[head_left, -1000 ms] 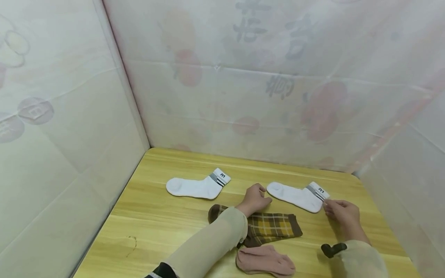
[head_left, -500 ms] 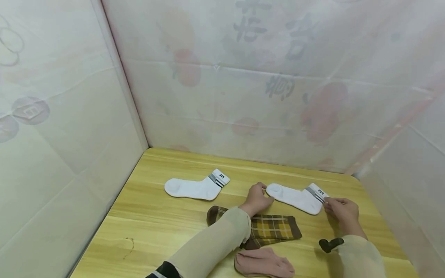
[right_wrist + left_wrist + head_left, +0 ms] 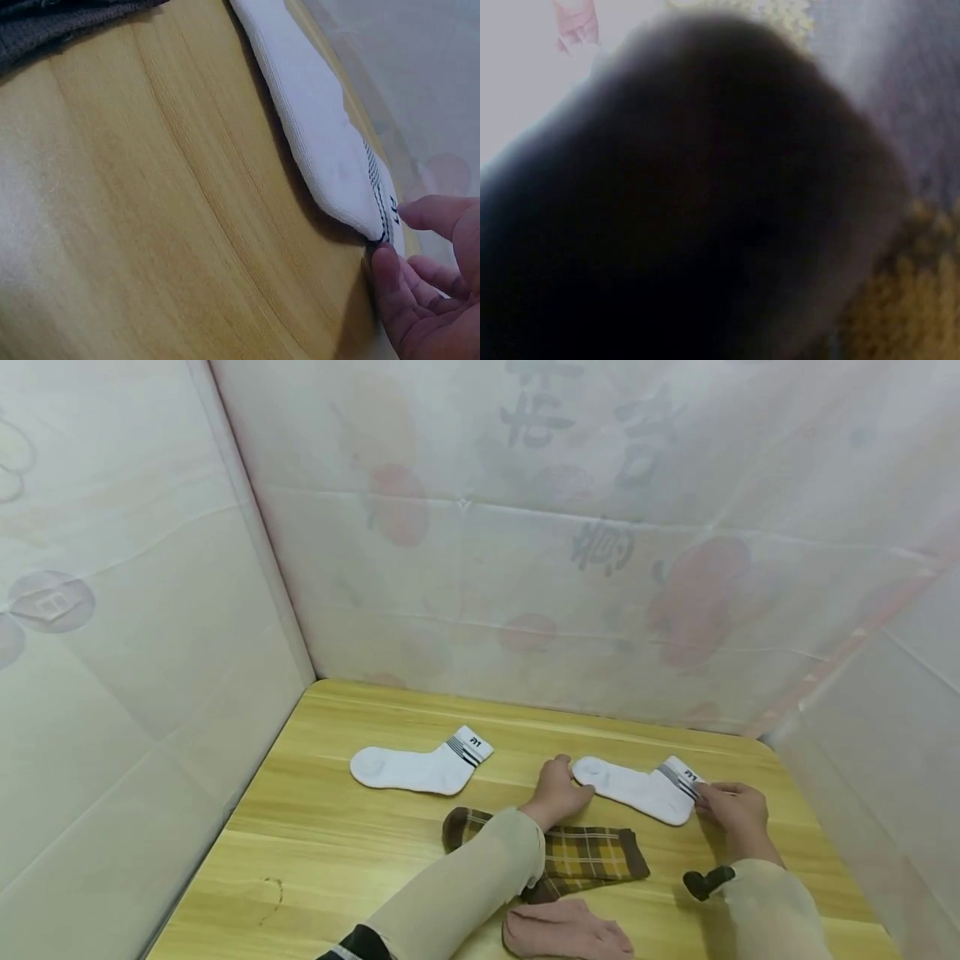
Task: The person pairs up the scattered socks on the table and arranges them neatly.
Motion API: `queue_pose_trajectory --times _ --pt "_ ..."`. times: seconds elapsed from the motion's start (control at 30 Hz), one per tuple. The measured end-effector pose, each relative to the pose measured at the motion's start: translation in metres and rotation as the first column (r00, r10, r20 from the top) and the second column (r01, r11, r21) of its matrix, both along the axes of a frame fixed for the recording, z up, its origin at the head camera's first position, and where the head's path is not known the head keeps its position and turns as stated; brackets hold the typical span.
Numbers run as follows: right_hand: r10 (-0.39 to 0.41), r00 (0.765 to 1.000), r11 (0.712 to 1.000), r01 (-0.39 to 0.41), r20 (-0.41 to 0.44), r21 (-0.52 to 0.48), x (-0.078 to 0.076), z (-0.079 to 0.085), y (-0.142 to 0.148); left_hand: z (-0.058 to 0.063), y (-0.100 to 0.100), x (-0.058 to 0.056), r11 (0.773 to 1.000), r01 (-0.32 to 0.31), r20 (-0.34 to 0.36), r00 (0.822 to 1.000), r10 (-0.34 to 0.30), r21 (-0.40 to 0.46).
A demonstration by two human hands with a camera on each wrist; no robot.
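A white ankle sock [image 3: 637, 788] with dark cuff stripes lies on the right of the table. My left hand [image 3: 557, 793] holds its toe between thumb and fingers. At the cuff, my right hand [image 3: 735, 814] pinches the edge; the right wrist view shows thumb and fingers on either side of the white sock [image 3: 311, 112]. A matching white sock [image 3: 408, 770] lies flat to the left. My left forearm crosses over a brown-and-yellow plaid sock [image 3: 592, 853], hiding part of it. The left wrist view is mostly blocked by a dark blurred shape.
Pink socks [image 3: 566, 931] lie near the front of the wooden table [image 3: 300, 827]. Pale printed sheets [image 3: 480, 568] stand along the table's back and both sides. A small dark mark shows on the wood at the left.
My left hand has moved onto the toe of the right white sock, where its fingers now grip. The right hand stays at the cuff. The view has shifted slightly.
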State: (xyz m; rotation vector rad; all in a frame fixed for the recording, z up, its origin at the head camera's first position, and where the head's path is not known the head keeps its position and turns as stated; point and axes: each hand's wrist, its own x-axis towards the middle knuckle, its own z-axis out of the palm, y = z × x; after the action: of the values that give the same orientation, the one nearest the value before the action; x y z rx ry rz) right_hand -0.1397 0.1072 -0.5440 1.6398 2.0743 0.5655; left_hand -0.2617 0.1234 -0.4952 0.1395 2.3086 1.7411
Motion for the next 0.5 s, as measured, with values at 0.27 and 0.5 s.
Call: queue_pose_trajectory --times 0.27,0.5 --pt "0.016 1.000 1.000 -0.016 0.001 -0.018 0.0014 -0.0042 0.0041 -0.0077 0.0036 -0.0020 0.996 0.000 0.003 1.000 0.000 0.086" --pt "0.029 1.000 0.999 -0.029 0.004 -0.043 0.0047 -0.0014 0.0037 0.0006 0.0011 0.0011 0.997 -0.002 0.052 0.999 -0.002 0.078"
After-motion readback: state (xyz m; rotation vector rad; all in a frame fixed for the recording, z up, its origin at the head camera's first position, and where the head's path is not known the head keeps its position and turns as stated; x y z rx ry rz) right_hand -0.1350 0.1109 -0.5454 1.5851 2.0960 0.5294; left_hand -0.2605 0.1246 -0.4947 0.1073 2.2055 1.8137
